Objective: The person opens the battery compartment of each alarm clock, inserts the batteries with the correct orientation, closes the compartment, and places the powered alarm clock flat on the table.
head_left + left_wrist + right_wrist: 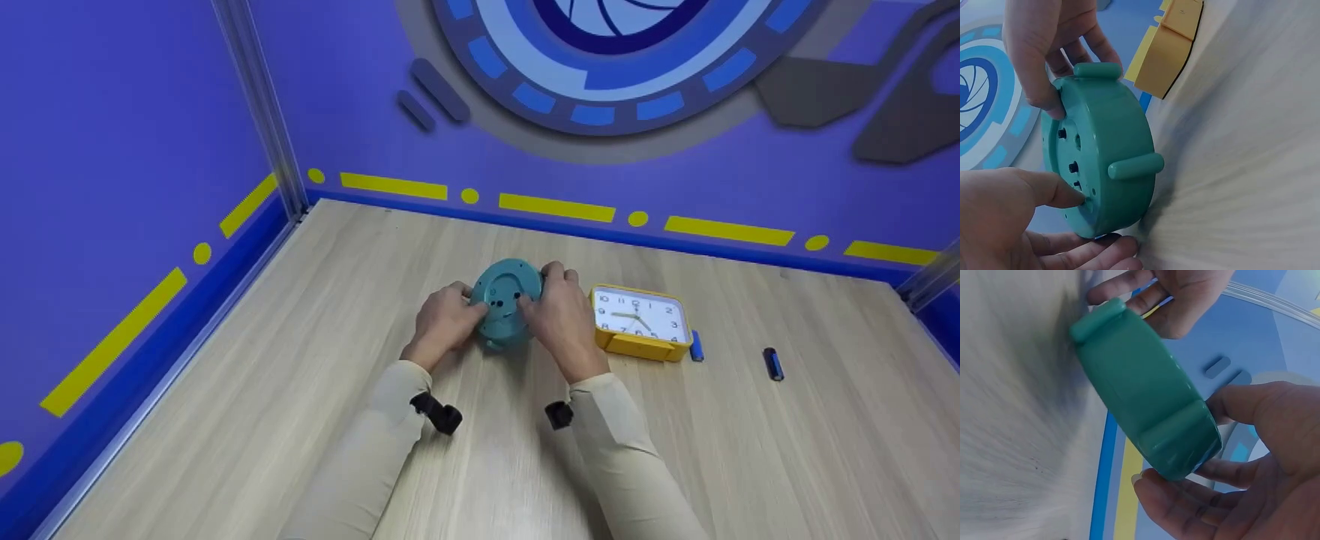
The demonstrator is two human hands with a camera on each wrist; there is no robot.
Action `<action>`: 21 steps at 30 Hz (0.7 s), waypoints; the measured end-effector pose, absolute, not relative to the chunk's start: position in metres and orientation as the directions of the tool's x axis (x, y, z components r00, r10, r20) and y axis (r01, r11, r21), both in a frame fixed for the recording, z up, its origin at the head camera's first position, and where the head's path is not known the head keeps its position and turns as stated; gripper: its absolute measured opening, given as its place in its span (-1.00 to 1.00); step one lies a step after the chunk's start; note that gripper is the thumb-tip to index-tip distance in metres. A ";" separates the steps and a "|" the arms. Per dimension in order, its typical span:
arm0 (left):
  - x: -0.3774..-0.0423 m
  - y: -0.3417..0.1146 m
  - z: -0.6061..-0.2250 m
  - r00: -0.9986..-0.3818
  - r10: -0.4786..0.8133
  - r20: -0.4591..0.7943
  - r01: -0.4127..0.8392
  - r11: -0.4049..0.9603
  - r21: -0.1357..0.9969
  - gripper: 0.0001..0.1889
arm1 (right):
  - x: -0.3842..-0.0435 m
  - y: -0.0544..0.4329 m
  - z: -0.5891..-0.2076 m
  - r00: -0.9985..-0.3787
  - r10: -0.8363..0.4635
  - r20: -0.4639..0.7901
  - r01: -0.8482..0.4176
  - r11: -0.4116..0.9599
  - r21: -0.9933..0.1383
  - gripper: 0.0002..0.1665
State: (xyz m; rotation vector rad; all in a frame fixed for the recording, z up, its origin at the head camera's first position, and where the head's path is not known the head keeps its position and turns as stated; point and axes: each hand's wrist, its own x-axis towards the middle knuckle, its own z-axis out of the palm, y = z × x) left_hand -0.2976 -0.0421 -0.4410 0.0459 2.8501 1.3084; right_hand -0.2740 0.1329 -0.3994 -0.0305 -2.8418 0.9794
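Both hands hold a teal alarm clock, its back with black knobs turned toward me. My left hand grips its left edge, thumb on the back and fingers around the rim. On the opposite edge, my right hand grips with its thumb near a knob. Two stubby feet show on the clock's side in the left wrist view, and the clock appears lifted off the table. Its front face is hidden. Right of my right hand stands a yellow alarm clock with a white dial.
A blue battery lies against the yellow clock's right side. Farther right is a black and blue battery. The wooden table meets blue panels at the back and left.
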 end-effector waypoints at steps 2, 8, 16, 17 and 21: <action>-0.298 -0.043 -0.441 -1.000 0.026 0.014 0.028 0.660 0.750 -0.61 | -0.274 0.132 -0.401 -0.987 0.056 0.149 -0.043 0.809 -0.586 -0.36; -0.299 -0.048 -0.440 -0.999 0.018 0.040 0.041 0.696 0.716 -0.65 | -0.273 0.129 -0.404 -0.976 0.059 0.208 -0.050 0.873 -0.484 -0.38; -0.298 -0.051 -0.437 -0.995 0.021 0.102 0.080 0.779 0.622 -0.68 | -0.275 0.128 -0.410 -0.982 0.059 0.180 -0.022 0.909 -0.417 -0.38; -0.297 -0.051 -0.436 -0.994 0.023 0.106 0.083 0.788 0.610 -0.69 | -0.275 0.128 -0.411 -0.984 0.055 0.170 -0.019 0.913 -0.407 -0.38; -0.296 -0.052 -0.434 -0.994 0.034 0.105 0.089 0.812 0.577 -0.72 | -0.277 0.129 -0.415 -0.992 0.043 0.117 -0.006 0.919 -0.393 -0.39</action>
